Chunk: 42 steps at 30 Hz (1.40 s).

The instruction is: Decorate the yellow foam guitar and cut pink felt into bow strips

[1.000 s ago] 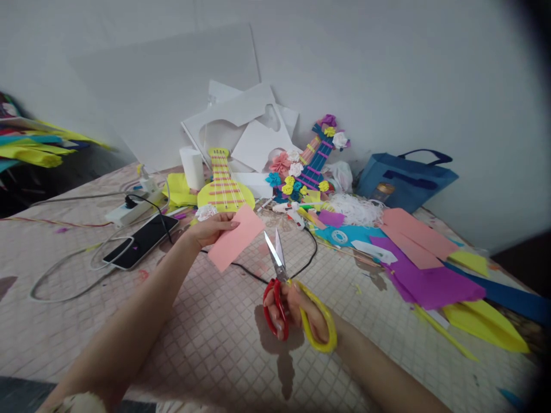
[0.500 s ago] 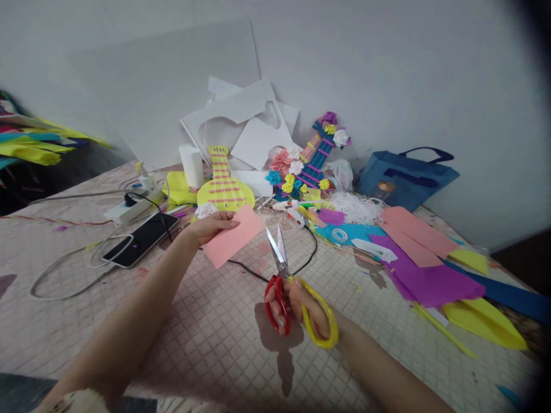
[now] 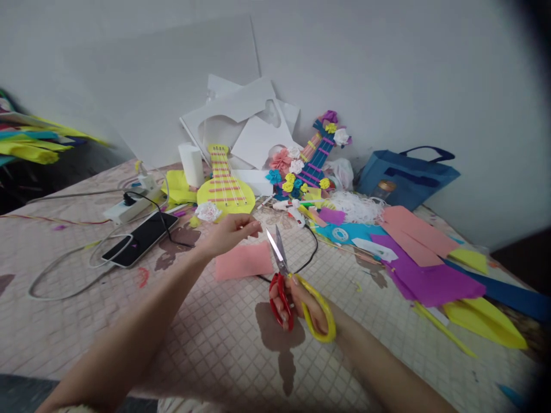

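My right hand (image 3: 303, 301) is wrapped through the handles of a pair of scissors (image 3: 280, 258), one handle red and the other yellow. The blades point up and away from me and stand slightly apart. Just left of the blade tips is my left hand (image 3: 235, 232), its thumb and fingers pinched together. Whatever may be between those fingertips is too small to make out. Beneath the left hand, a piece of pink paper (image 3: 243, 262) appears to lie on the table, left of the scissors. A black cord runs under the paper's right corner.
Behind stand a yellow paper guitar (image 3: 226, 192) and a blue one with paper flowers (image 3: 316, 158). A hot glue gun (image 3: 293, 209) lies beyond the scissors. Left are a phone (image 3: 140, 238) and a power strip (image 3: 129, 211). Coloured paper (image 3: 424, 281) and a blue bag (image 3: 407, 178) fill the right.
My left hand has let go of the pink paper, which has dropped below it toward the scissors. That hand has moved slightly right, closer to the blade tips. The scissors have barely moved.
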Motion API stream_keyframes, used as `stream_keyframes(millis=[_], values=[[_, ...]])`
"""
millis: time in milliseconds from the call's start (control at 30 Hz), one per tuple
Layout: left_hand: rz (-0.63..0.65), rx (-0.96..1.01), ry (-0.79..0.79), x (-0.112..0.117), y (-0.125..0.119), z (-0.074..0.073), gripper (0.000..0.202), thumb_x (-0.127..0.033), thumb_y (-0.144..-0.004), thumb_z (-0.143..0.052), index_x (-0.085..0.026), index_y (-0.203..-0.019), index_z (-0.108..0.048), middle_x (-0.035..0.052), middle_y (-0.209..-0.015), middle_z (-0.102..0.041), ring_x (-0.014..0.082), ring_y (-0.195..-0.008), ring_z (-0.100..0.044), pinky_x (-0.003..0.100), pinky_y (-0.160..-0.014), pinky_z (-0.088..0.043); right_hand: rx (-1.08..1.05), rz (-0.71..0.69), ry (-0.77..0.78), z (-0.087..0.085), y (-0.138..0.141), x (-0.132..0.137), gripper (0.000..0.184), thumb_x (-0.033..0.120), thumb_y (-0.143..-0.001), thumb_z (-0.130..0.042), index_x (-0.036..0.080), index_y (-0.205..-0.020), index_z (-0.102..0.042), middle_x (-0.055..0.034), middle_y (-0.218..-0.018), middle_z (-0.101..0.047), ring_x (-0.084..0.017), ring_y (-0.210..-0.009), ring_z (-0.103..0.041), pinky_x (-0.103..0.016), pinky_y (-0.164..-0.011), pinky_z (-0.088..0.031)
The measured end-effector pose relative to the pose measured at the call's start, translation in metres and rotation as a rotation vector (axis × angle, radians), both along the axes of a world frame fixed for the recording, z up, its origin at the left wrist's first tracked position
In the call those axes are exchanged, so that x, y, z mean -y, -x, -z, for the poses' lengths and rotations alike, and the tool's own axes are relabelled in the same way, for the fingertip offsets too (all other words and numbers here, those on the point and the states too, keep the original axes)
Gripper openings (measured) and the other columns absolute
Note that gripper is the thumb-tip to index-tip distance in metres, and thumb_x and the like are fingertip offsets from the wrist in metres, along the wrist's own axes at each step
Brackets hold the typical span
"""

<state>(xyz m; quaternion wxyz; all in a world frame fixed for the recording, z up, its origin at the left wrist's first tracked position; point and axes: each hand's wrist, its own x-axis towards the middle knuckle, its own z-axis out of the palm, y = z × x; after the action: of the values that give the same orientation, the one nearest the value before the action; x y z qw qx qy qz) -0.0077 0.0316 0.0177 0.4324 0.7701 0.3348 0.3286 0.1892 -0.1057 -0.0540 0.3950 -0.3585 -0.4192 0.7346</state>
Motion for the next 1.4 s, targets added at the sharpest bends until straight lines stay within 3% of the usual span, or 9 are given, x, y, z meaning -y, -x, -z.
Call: stream_keyframes(millis=[233, 400, 933, 1400], values=[[-0.045, -0.055, -0.110, 0.014, -0.006, -0.006, 0.021, -0.033, -0.081, -0.059, -0.016, -0.087, -0.070, 0.0052, -0.086, -0.071, 0.0156, -0.077, -0.063, 0.025, -0.068, -0.046, -0.009, 0.003, -0.035, 0.005, -0.001, -0.001, 0.056, 0.070, -0.080, -0.041, 0.016, -0.088, -0.056, 0.0015, -0.063, -0.051, -0.009, -0.046, -0.049, -0.023, -0.043, -0.043], [-0.083, -0.031, -0.099, 0.017, -0.008, -0.009, 0.017, -0.031, -0.079, -0.061, -0.016, -0.082, -0.070, 0.0046, -0.082, -0.071, 0.0153, -0.074, -0.063, 0.026, -0.067, -0.047, -0.003, 0.006, -0.029, 0.002, -0.001, 0.001, 0.056, 0.069, -0.080, -0.042, 0.016, -0.088, -0.057, 0.0016, -0.063, -0.051, -0.009, -0.046, -0.050, -0.022, -0.043, -0.044], [-0.040, -0.027, -0.117, 0.016, -0.004, -0.010, 0.019, -0.030, -0.080, -0.060, -0.015, -0.086, -0.069, 0.0050, -0.084, -0.072, 0.0144, -0.076, -0.065, 0.026, -0.070, -0.050, 0.025, -0.018, -0.029, 0.006, -0.003, 0.000, 0.060, 0.074, -0.077, -0.042, 0.017, -0.087, -0.056, 0.0016, -0.064, -0.051, -0.009, -0.045, -0.050, -0.023, -0.043, -0.043], [-0.154, -0.074, -0.226, 0.009, -0.007, -0.006, 0.016, -0.026, -0.083, -0.053, -0.015, -0.081, -0.065, 0.0031, -0.079, -0.069, 0.0124, -0.073, -0.062, 0.023, -0.065, -0.046, 0.020, -0.004, 0.034, 0.002, -0.001, 0.002, 0.061, 0.074, -0.076, -0.043, 0.016, -0.086, -0.057, 0.0007, -0.064, -0.052, -0.010, -0.047, -0.050, -0.024, -0.042, -0.045]])
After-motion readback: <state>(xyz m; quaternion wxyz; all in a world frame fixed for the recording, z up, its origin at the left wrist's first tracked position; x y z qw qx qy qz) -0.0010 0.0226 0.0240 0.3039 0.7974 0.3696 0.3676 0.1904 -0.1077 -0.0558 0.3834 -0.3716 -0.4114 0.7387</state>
